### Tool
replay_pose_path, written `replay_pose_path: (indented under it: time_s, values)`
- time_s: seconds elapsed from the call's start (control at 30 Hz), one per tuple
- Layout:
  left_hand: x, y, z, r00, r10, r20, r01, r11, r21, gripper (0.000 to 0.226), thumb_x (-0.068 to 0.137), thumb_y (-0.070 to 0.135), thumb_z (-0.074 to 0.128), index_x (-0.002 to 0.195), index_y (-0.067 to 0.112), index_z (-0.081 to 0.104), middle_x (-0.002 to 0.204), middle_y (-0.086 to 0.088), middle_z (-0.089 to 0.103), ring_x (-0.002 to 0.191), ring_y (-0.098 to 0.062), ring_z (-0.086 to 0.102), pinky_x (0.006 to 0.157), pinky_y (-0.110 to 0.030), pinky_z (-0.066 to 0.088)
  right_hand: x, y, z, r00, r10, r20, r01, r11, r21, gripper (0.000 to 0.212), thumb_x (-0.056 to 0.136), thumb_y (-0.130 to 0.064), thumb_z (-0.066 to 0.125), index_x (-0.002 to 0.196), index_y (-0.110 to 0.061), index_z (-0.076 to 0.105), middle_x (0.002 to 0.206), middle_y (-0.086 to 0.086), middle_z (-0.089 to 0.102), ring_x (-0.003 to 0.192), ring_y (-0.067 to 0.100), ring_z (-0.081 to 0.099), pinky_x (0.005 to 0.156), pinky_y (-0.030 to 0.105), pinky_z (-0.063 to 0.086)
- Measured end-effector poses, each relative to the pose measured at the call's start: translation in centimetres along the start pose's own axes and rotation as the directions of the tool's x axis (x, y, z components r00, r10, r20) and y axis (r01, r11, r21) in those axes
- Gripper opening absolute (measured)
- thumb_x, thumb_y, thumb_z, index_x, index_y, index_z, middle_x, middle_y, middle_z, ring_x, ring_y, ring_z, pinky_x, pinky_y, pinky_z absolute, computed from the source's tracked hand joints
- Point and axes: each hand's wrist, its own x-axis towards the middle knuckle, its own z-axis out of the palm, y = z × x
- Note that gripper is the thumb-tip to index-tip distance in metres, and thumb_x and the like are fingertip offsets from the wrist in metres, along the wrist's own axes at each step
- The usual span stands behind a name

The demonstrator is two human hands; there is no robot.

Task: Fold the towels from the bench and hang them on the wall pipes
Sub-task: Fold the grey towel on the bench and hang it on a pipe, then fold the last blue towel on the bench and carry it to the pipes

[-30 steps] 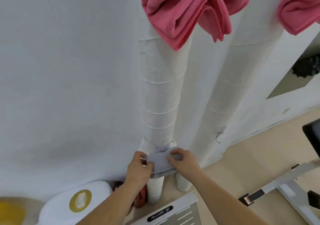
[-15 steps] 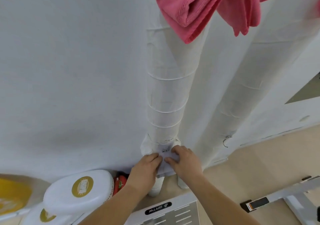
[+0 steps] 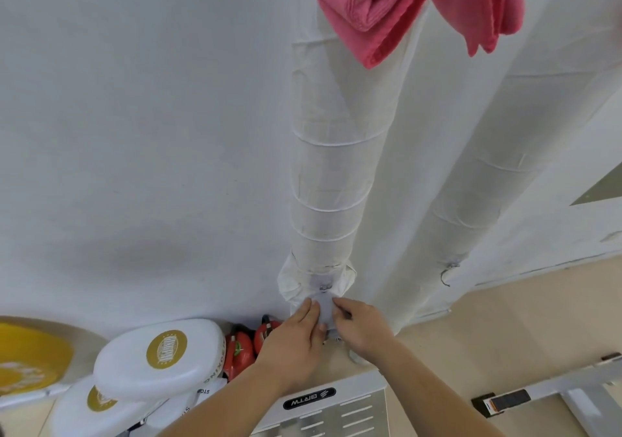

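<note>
A small pale grey towel (image 3: 323, 306) is pressed flat against the foot of the left white wrapped pipe (image 3: 331, 167), just under its wire tie. My left hand (image 3: 292, 334) holds the towel's left edge, fingers stretched along it and thumb at its lower edge. From the other side my right hand (image 3: 363, 327) pinches the right edge with curled fingers. Much of the towel is hidden between the two hands. A folded pink towel (image 3: 387, 2) hangs over the pipes at the top. The right pipe (image 3: 471, 187) slants up beside the left one.
Two white pads with gold logos (image 3: 161, 362) lie at the lower left beside red objects (image 3: 241, 349) and a yellow thing (image 3: 27, 359). A white slotted metal frame (image 3: 319, 409) stands below my arms. Another white bar (image 3: 572, 389) crosses the beige floor at right.
Both hands have drawn closer together and pushed the grey towel in against the pipe's foot. Less of the towel shows now. The view has tilted down and to the left.
</note>
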Motion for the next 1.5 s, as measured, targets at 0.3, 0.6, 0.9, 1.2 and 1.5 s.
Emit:
replay_pose_path:
  time_s: [0.3, 0.6, 0.9, 1.2, 1.5]
  values:
    - [0.5, 1.0, -0.5, 0.993, -0.037, 0.116, 0.032, 0.998, 0.051, 0.064, 0.107, 0.041, 0.03, 0.163, 0.021, 0.005, 0.171, 0.004, 0.001, 0.149, -0.017, 0.035, 0.118, -0.033, 0.037, 0.2, -0.4, -0.4, 0.999, 0.001, 0.054, 0.001, 0.999, -0.036, 0.032, 0.102, -0.027, 0.043, 0.117, -0.022, 0.071, 0.115, 0.001, 0.071, 0.096, 0.018, 0.062, 0.073, 0.024, 0.044]
    - [-0.7, 0.7, -4.1, 0.994, 0.08, -0.079, -0.076, 0.996, 0.045, 0.048, 0.107, 0.035, 0.036, 0.152, 0.02, 0.038, 0.155, -0.002, 0.045, 0.14, -0.018, 0.043, 0.115, -0.029, 0.034, -0.9, -0.7, -0.9, 0.992, -0.045, -0.114, 0.029, 0.989, -0.144, 0.024, 0.099, -0.037, 0.045, 0.094, -0.025, 0.065, 0.101, 0.004, 0.062, 0.097, 0.027, 0.061, 0.089, 0.041, 0.052]
    - [-3.4, -1.5, -5.9, 0.978, 0.031, -0.204, -0.037, 0.999, -0.029, 0.044, 0.102, 0.028, 0.049, 0.145, 0.022, 0.049, 0.147, 0.004, 0.051, 0.133, -0.017, 0.05, 0.111, -0.028, 0.039, -3.9, -1.1, -2.1, 0.957, -0.098, -0.273, 0.079, 0.994, -0.079, 0.027, 0.101, -0.028, 0.055, 0.122, -0.02, 0.069, 0.127, -0.001, 0.064, 0.111, 0.022, 0.064, 0.096, 0.033, 0.051]
    - [-10.5, -4.1, -2.7, 0.99, -0.099, -0.1, 0.079, 0.979, -0.186, 0.021, 0.095, 0.019, 0.055, 0.11, 0.028, 0.067, 0.089, 0.009, 0.072, 0.08, -0.009, 0.067, 0.083, -0.03, 0.056, -11.5, -0.3, 1.7, 0.868, 0.066, -0.492, 0.015, 0.987, 0.159, 0.032, 0.101, -0.023, 0.057, 0.133, -0.026, 0.062, 0.123, -0.008, 0.06, 0.11, 0.009, 0.058, 0.093, 0.029, 0.047]
    - [-18.6, -7.1, 0.8, 0.961, 0.157, 0.227, -0.107, 0.97, -0.218, 0.021, 0.094, 0.022, 0.062, 0.113, 0.029, 0.071, 0.099, 0.016, 0.072, 0.083, 0.004, 0.067, 0.081, -0.011, 0.05, -25.5, -0.6, 13.5, 0.848, 0.407, -0.339, -0.247, 0.871, 0.425, 0.016, 0.1, -0.03, 0.054, 0.098, -0.038, 0.068, 0.078, -0.002, 0.068, 0.064, 0.008, 0.061, 0.063, 0.02, 0.049]
